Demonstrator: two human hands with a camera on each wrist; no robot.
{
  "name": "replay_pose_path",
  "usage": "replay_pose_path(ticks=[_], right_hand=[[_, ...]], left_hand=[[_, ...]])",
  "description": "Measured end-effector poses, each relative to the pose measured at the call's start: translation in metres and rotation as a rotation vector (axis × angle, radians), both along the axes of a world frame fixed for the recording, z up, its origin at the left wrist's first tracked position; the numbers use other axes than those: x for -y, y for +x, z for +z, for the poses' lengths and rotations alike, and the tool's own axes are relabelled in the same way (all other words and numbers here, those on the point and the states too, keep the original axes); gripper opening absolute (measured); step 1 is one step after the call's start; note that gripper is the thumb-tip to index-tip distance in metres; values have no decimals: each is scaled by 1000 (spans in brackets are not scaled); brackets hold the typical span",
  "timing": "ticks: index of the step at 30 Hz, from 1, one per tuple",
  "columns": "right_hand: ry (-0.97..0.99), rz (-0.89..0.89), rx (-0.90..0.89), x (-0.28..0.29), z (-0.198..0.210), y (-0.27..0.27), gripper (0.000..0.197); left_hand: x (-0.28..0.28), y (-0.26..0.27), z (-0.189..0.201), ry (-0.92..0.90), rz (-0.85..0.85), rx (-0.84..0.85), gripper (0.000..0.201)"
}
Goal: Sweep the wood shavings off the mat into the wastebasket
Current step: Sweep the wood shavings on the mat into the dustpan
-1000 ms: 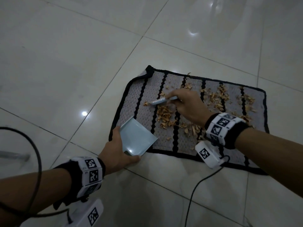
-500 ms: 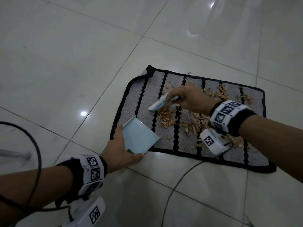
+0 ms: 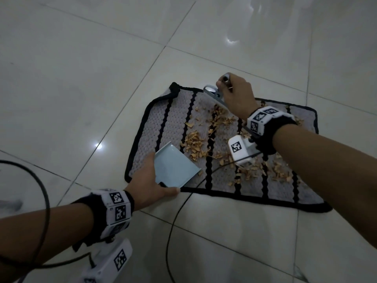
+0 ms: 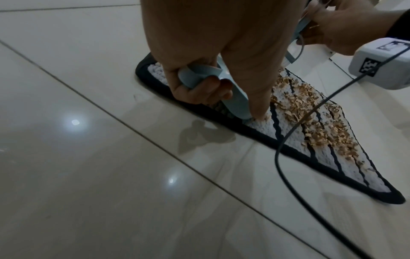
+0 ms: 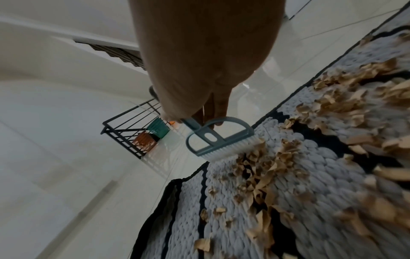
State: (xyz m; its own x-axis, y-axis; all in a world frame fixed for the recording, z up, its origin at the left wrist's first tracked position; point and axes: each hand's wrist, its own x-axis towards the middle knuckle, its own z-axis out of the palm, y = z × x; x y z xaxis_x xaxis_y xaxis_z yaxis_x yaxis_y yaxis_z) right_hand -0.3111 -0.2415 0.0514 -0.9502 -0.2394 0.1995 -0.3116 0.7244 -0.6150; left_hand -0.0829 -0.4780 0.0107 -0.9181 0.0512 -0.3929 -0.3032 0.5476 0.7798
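A grey mat (image 3: 175, 115) with black stripes lies on the tiled floor, strewn with tan wood shavings (image 3: 195, 144). My left hand (image 3: 151, 184) grips the handle of a pale blue dustpan (image 3: 173, 166), whose lip rests on the mat's near left part; the left wrist view shows the fingers curled round the dustpan handle (image 4: 199, 75). My right hand (image 3: 234, 94) holds a small blue-grey brush (image 3: 214, 92) at the mat's far edge. In the right wrist view the brush (image 5: 219, 138) has its white bristles down on the mat (image 5: 310, 175) beside shavings (image 5: 255, 168). No wastebasket is in view.
Glossy white floor tiles (image 3: 81, 78) surround the mat. A black cable (image 3: 173, 221) runs from the right wrist camera across the mat's near edge and floor. A black metal rack (image 5: 133, 133) with green and orange containers stands beyond the mat in the right wrist view.
My right hand has carried the brush from the shavings near the dustpan up to the mat's far edge. The left hand and dustpan have stayed in place.
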Motion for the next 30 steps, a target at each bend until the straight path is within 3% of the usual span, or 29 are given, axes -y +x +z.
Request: replay_pose_path(ticks=[7, 16, 30], right_hand=[[130, -37, 174, 10, -21, -8, 23], [193, 53, 145, 19, -24, 34, 32], [43, 217, 176, 39, -28, 112, 26]], left_hand=[[-9, -1, -9, 3, 48, -37, 94], [-16, 1, -18, 21, 99, -21, 96], [-17, 1, -27, -20, 103, -47, 93]])
